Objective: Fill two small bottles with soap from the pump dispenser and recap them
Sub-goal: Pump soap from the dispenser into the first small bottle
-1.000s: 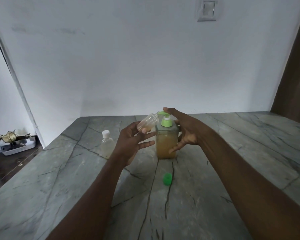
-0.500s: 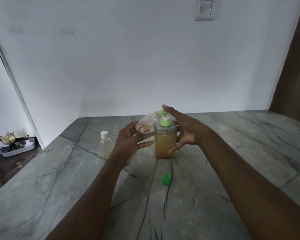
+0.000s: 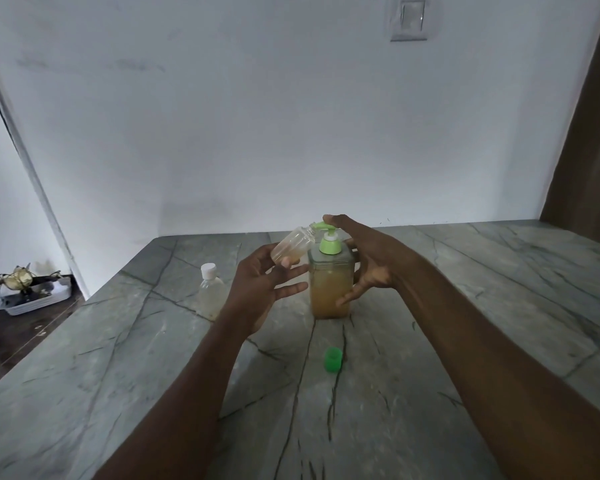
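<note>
A square clear pump dispenser (image 3: 329,289) with amber soap and a green pump head stands mid-table. My left hand (image 3: 260,289) holds a small uncapped clear bottle (image 3: 291,245), tilted with its mouth at the green nozzle; a little amber soap lies inside it. My right hand (image 3: 368,258) rests on the dispenser, index finger on top of the pump head, other fingers spread along its right side. The bottle's green cap (image 3: 333,359) lies on the table in front of the dispenser. A second small bottle (image 3: 210,292) with a white cap stands upright to the left.
The grey marble table (image 3: 465,341) meets a white wall at the back. Its left edge drops to a dark floor, where a white tray (image 3: 32,299) with small items sits. A brown curtain (image 3: 589,133) hangs at the right.
Hands, bottle and dispenser keep nearly the same pose; the view has shifted slightly. The pump head sits about as before.
</note>
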